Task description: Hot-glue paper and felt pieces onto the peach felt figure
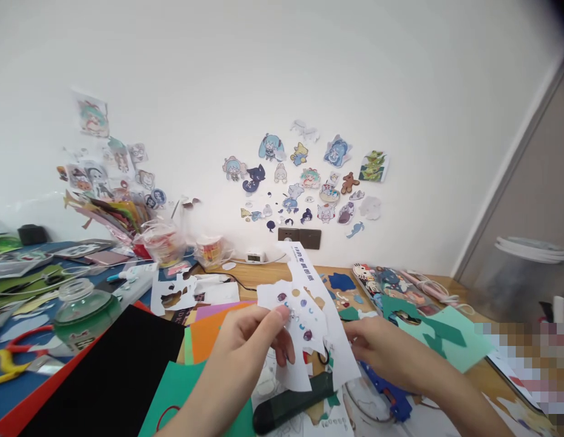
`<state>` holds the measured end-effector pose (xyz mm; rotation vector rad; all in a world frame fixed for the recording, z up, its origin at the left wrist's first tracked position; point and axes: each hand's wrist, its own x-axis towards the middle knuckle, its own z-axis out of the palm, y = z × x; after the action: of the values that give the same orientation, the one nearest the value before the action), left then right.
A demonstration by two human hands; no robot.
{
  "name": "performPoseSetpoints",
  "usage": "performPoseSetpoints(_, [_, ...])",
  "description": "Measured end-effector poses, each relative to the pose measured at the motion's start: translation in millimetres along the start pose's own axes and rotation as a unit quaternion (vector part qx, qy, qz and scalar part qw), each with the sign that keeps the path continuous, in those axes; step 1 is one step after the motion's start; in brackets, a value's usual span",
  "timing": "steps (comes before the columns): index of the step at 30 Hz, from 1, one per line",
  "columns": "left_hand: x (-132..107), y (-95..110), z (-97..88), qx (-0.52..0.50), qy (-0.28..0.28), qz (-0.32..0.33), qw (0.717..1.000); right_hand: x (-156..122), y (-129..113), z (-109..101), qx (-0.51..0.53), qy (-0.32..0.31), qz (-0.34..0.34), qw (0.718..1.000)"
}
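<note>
My left hand [258,340] pinches a white paper sheet [340,352] with ragged cut edges, thumb on top. The sheet bears dark printed lettering at its upper end and small purple and blue printed shapes in the middle. At the sheet's right edge is my right hand [382,349], its fingers curled against the paper, the fingertips partly hidden. Below the sheet lies a dark green, rounded long object [293,403]. Under my right forearm sits a blue tool [391,391], partly covered.
Left are a black sheet [108,370], a green sheet [172,388], an orange sheet [213,331], a jar of green liquid [84,315] and yellow-red scissors [13,358]. Mint paper [464,337] and a patterned case [400,285] lie right. Cutouts [336,152] cover the wall.
</note>
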<state>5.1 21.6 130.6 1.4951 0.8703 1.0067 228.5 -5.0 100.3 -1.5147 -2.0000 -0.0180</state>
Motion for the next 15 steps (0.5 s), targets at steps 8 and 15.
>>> performPoseSetpoints(8, [2.3,0.1,3.9,0.102,-0.059,-0.004,0.993,10.1,-29.4,-25.9,0.169,0.036,0.113,0.978])
performPoseSetpoints(15, [1.5,-6.7,3.8,0.192,-0.114,-0.006,0.975,6.7,-58.9,-24.0,0.486,-0.035,0.206,0.849])
